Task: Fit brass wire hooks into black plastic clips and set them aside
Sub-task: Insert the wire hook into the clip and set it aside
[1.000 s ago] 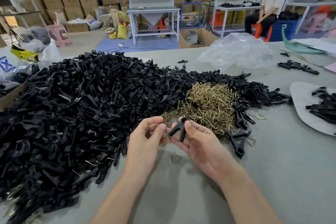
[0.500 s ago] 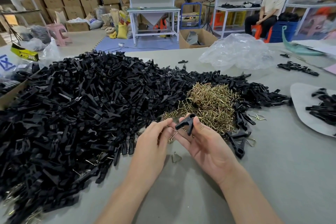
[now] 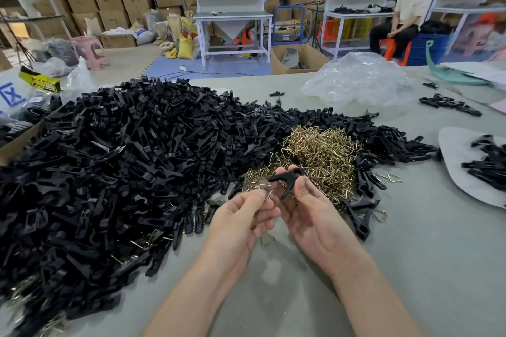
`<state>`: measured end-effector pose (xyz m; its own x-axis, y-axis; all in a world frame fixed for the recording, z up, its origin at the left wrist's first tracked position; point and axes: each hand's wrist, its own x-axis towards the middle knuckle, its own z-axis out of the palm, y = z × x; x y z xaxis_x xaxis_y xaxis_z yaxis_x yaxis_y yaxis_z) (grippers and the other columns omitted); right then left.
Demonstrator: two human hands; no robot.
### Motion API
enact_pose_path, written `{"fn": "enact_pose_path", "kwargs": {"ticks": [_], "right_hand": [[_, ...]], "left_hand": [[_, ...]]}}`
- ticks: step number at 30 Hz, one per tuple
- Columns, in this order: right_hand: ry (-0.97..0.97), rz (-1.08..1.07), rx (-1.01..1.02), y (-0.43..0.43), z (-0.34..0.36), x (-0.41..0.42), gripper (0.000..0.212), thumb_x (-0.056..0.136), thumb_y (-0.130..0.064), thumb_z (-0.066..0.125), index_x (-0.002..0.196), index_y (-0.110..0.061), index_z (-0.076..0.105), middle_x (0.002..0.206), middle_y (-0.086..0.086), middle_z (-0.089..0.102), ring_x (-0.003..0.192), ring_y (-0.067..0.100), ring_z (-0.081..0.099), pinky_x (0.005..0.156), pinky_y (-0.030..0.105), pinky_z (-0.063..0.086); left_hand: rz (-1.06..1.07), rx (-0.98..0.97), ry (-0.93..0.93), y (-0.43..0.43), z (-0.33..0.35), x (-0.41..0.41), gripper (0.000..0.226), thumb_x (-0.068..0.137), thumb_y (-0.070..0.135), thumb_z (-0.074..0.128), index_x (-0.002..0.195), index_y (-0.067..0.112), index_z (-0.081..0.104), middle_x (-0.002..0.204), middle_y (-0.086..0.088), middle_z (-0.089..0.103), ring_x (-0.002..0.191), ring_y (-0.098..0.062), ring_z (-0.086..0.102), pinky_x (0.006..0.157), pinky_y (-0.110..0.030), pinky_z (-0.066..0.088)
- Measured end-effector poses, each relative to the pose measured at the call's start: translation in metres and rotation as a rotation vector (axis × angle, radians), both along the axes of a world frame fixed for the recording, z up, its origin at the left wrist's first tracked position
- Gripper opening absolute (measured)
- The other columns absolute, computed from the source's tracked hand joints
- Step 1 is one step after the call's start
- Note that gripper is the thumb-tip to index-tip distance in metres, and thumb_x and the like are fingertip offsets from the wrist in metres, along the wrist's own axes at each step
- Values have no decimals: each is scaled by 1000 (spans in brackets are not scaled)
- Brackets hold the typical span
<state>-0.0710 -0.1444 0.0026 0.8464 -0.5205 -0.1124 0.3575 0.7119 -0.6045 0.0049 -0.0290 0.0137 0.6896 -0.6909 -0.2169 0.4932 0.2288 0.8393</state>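
My right hand pinches a black plastic clip between thumb and fingers, its two legs spread toward my left hand. In my left hand a brass wire hook is pinched at the fingertips, its ends pointing at the clip, a small gap between them. Both hands hover over the grey table, just in front of a heap of brass hooks. A large pile of black clips spreads across the left and centre.
Loose hooks lie under my hands and right of the brass heap. Several black clips rest on a grey sheet at the right. A crumpled clear bag sits at the back right. A person sits beyond the table.
Both hands have lifted slightly toward the brass heap. The clip has turned in my right hand, and the hook in my left fingers now shows clearly beside it.
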Motion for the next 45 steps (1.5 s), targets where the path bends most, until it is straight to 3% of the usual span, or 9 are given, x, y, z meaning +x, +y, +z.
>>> {"fn": "enact_pose_path", "kwargs": {"ticks": [6,9,19,29,32,35,38,41,45], "right_hand": [[10,42,-33,0,-6,1,32,92,-26,57,104,-4,77,100,15,73,85,20,72,78,29,61],[15,53,-26,-1,-8,1,31,92,-26,58,102,-5,78,101,15,74,87,20,73,80,28,61],[16,85,-41,2,-9,5,30,94,-21,54,99,-7,80,96,16,76,79,20,74,71,27,60],[73,42,-146,5,-3,3,38,88,-20,58,117,4,64,96,16,71,79,20,68,72,29,60],[93,37,-135,6,-1,3,33,87,-22,58,113,-5,67,97,14,69,79,21,66,67,33,55],[124,46,-114,8,2,3,39,86,-27,58,120,-12,69,91,11,68,82,22,64,77,38,51],[126,-8,17,15,4,9,22,95,-24,55,100,-9,69,77,8,63,77,21,61,89,39,50],[144,-99,91,19,4,11,38,103,-26,48,72,-15,68,75,7,61,80,24,61,92,38,49],[174,-112,61,21,3,7,45,104,-32,46,65,-23,67,79,4,63,82,25,67,96,39,46]], "left_hand": [[-96,-10,-31,-1,0,-4,7,87,18,68,81,16,72,74,1,65,60,-8,53,54,-23,39],[-90,-25,11,-3,-1,-8,15,79,25,70,88,14,67,68,4,57,56,-6,49,52,-20,40],[-59,-28,88,-5,-5,-6,8,89,22,68,88,14,64,68,4,55,57,-6,48,52,-21,42],[-70,-38,29,-6,-9,-8,9,88,17,66,84,8,66,65,-1,60,56,-8,54,53,-21,48],[-29,51,-153,-8,-13,-9,15,84,22,69,85,8,63,65,0,63,57,-7,57,54,-18,48],[45,220,-472,-9,-20,-14,9,93,23,68,92,16,63,68,8,66,58,-4,58,55,-15,46],[78,388,-936,-9,-26,-18,5,97,30,62,102,33,63,92,31,66,85,9,61,74,-9,43],[42,634,-1335,-13,-32,-25,30,103,36,46,130,25,54,133,16,56,115,-11,59,87,-28,49],[26,785,-1433,-18,-31,-30,27,105,25,42,130,17,50,134,0,55,113,-23,63,81,-36,50]]}}
